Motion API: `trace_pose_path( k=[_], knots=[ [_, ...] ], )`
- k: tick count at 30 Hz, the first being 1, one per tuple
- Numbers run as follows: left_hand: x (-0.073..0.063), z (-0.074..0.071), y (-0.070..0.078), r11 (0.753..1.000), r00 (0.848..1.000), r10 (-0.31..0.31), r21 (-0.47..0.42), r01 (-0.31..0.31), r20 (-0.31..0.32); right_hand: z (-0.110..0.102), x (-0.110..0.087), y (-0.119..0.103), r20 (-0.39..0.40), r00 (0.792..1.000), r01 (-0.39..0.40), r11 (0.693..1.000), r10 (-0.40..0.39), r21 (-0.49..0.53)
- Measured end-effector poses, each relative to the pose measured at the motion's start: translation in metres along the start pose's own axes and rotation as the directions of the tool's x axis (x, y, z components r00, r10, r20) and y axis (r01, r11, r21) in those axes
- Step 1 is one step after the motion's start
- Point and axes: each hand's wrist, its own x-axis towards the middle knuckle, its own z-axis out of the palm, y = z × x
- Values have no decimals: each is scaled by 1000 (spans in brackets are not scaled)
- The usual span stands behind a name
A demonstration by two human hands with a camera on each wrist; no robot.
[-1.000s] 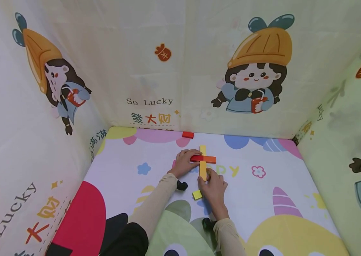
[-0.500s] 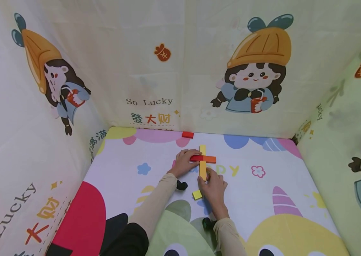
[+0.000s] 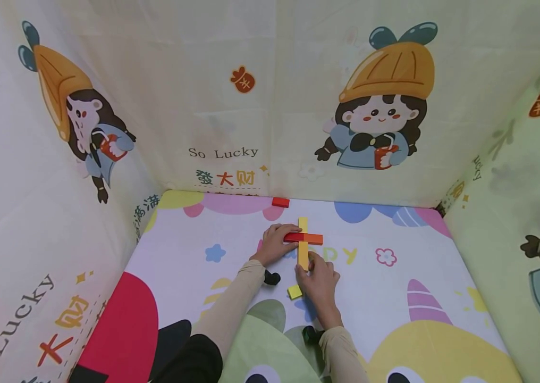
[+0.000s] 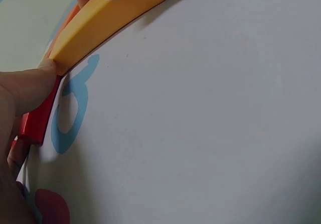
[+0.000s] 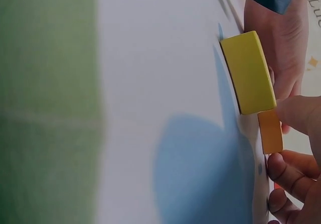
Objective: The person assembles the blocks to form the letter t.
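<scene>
Several wooden blocks form a cross on the printed mat in the head view. A red block (image 3: 293,237) and an orange block (image 3: 314,239) make the crossbar, end to end. Beyond them lies a yellow block (image 3: 303,223), and on the near side a yellow-orange block (image 3: 303,256). My left hand (image 3: 277,243) holds the red block between thumb and fingers; in the left wrist view its thumb also reaches the yellow-orange block's end (image 4: 100,28). My right hand (image 3: 320,281) pinches the yellow-orange block near its close end, thumb on one side and fingers on the other.
A loose yellow block (image 3: 295,291) lies left of my right hand, large in the right wrist view. Another red block (image 3: 280,202) sits at the mat's back edge, against the patterned back cloth (image 3: 298,117). Cloth walls also stand at left and right.
</scene>
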Motion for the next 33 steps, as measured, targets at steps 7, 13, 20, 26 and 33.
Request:
trace_pose_path(
  k=[7, 13, 20, 26, 33],
  knots=[
    [0, 1, -1, 1000, 1000, 7, -4, -7, -7, -2, 0, -1, 8, 1000, 0, 1000, 0, -1],
    [-1, -2, 3, 1000, 1000, -17, -5, 17, 16, -3, 0, -1, 1, 1000, 9, 1000, -9, -4],
    [-1, 1, 1, 999, 1000, -8, 49, 7, 10, 0, -1, 1, 3, 1000, 4, 1000, -4, -9],
    [-1, 0, 2, 995, 1000, 26, 98, -27, 12, 2, -1, 3, -5, 1000, 19, 1000, -19, -14],
    [0, -1, 2, 993, 999, 35, 112, -37, 22, -4, -1, 2, 44, 999, 23, 1000, -22, -14]
  ],
)
